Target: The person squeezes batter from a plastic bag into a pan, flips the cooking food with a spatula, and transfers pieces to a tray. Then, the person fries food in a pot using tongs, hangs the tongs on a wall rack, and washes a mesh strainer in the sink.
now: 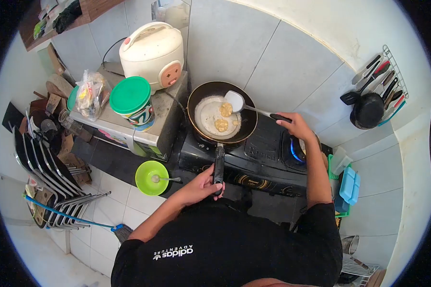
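My left hand point(211, 183) is closed round the black handle of a frying pan point(248, 128) on the left side of the gas stove. Several golden fritters point(221, 125) lie in bubbling oil in the pan. My right hand point(296, 126) grips the black handle of a metal spatula point(234, 101). The spatula's blade is over the pan's upper right part, touching or right beside a fritter. To the left of my left hand, a green bowl point(148, 171) holds a spoon.
A blue flame burns under another pan at the stove's right point(273, 158). Left of the frying pan stand a rice cooker point(151, 55) and a green-lidded tub point(130, 95). Utensils hang on a wall rack point(395, 71). Stacked chairs point(48, 167) are at far left.
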Demonstrator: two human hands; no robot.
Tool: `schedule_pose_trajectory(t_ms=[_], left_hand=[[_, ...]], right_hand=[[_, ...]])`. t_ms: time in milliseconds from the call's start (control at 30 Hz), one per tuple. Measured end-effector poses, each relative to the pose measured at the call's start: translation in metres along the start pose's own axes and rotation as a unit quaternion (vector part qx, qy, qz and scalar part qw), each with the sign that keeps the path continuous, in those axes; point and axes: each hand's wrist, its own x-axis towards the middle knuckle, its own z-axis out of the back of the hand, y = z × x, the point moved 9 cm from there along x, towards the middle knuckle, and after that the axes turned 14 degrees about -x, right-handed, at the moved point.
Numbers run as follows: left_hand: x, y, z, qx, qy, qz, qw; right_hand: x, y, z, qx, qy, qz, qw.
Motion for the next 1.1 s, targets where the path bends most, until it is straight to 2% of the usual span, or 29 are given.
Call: schedule_pose_trajectory(t_ms=[167, 233, 267, 333, 467, 533, 567, 633, 733, 833, 967, 1033, 1067, 1100], left_hand=[[0.0, 0.003, 0.005, 0.003, -0.006, 0.0, 1.0], [0.0, 0.001, 0.006, 0.005, -0.003, -0.003, 1.0], [-0.001, 0.0, 0.006, 0.006, -0.003, -0.001, 1.0], [-0.003, -0.002, 0.006, 0.007, -0.004, 0.001, 1.0], [-0.004, -0.004, 0.003, 0.012, -0.001, 0.0, 1.0], [-0.003, -0.005, 0.001, 0.009, 0.004, -0.007, 1.0], [-0.003, -0.006, 0.0, 0.009, 0.009, -0.003, 1.0], [-0.004, -0.007, -0.001, 0.009, 0.015, 0.001, 1.0], [-0.006, -0.007, 0.001, 0.002, 0.005, 0.009, 1.0], [-0.008, -0.009, 0.001, -0.008, 0.007, -0.002, 1.0], [-0.006, -0.004, 0.005, -0.008, 0.008, 0.001, 1.0], [-0.006, -0.004, 0.004, -0.013, 0.011, 0.003, 1.0], [-0.006, -0.006, 0.003, -0.012, 0.014, 0.001, 1.0], [-0.007, -0.007, 0.002, -0.011, 0.016, -0.001, 1.0]], right_hand=[[0.011, -0.016, -0.016, 0.061, -0.001, 0.009, 0.998], [0.011, -0.006, -0.002, 0.026, -0.078, 0.127, 0.988], [0.012, -0.011, 0.0, 0.026, -0.078, 0.129, 0.988], [0.009, -0.02, 0.002, 0.008, -0.041, 0.043, 0.998], [0.004, -0.004, 0.003, 0.002, 0.01, 0.026, 1.0], [0.002, -0.012, -0.012, 0.038, 0.092, -0.09, 0.991], [0.003, -0.018, -0.016, 0.037, 0.091, -0.091, 0.991], [0.011, -0.018, -0.014, 0.064, 0.006, 0.007, 0.998], [0.016, -0.021, -0.01, 0.019, -0.018, 0.061, 0.998], [0.015, -0.025, -0.003, 0.042, -0.06, 0.086, 0.994], [0.018, -0.024, -0.008, 0.006, -0.057, 0.084, 0.995], [0.025, -0.016, -0.014, 0.034, -0.07, 0.127, 0.989], [0.025, -0.019, -0.011, 0.034, -0.069, 0.128, 0.989], [0.021, -0.011, -0.007, 0.046, -0.02, 0.079, 0.996]])
